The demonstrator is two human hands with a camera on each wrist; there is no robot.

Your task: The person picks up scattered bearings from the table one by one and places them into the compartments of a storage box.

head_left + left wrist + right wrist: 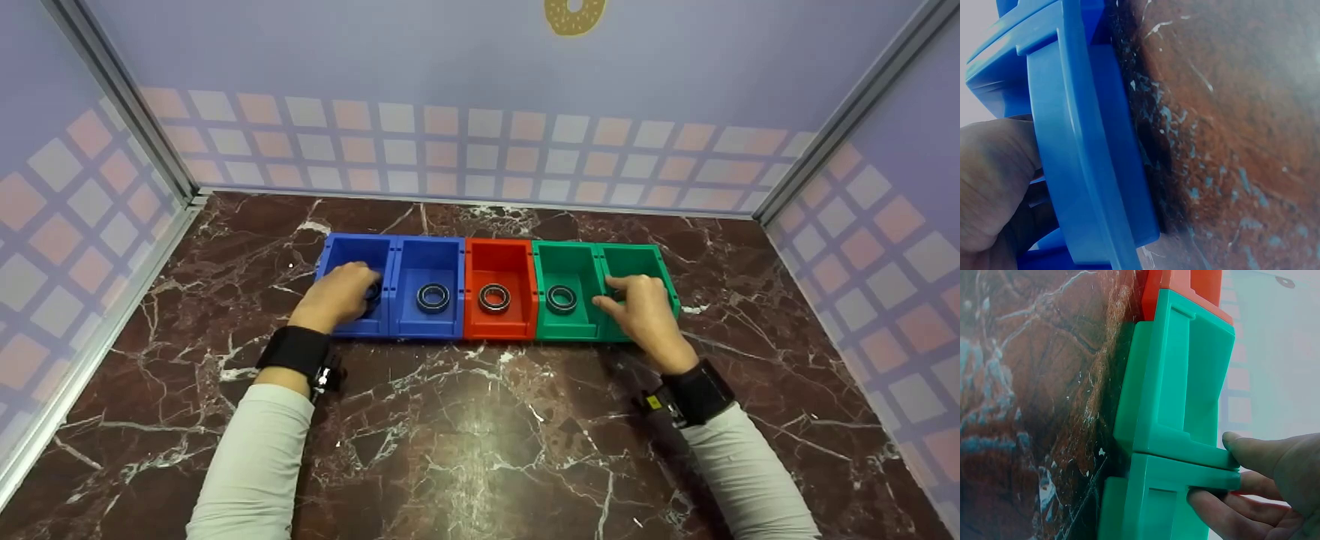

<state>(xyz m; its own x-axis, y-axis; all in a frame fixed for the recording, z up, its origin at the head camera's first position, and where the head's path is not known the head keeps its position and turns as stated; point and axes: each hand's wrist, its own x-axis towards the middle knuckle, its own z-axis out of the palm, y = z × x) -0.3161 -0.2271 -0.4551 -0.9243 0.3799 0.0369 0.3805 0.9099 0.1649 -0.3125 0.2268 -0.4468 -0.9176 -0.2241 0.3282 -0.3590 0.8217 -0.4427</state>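
My left hand [341, 295] reaches down into the leftmost blue bin [358, 326], its curled fingers at a dark ring bearing [373, 292] that it partly covers. In the left wrist view the blue front wall [1067, 152] hides the fingertips of that hand [994, 180]. At the other end my right hand [641, 307] is over the rightmost green bin [637, 259], thumb and fingers spread apart. Its thumb and forefinger straddle the divider between the two green bins in the right wrist view. Something dark shows under the right fingers, mostly hidden.
Between the hands, one bearing each lies in the second blue bin [433, 298], the red bin [494, 298] and the left green bin [562, 299]. The bins stand joined in a row on a dark marbled table [465, 420]. Tiled-pattern panels [480, 150] enclose the back and sides.
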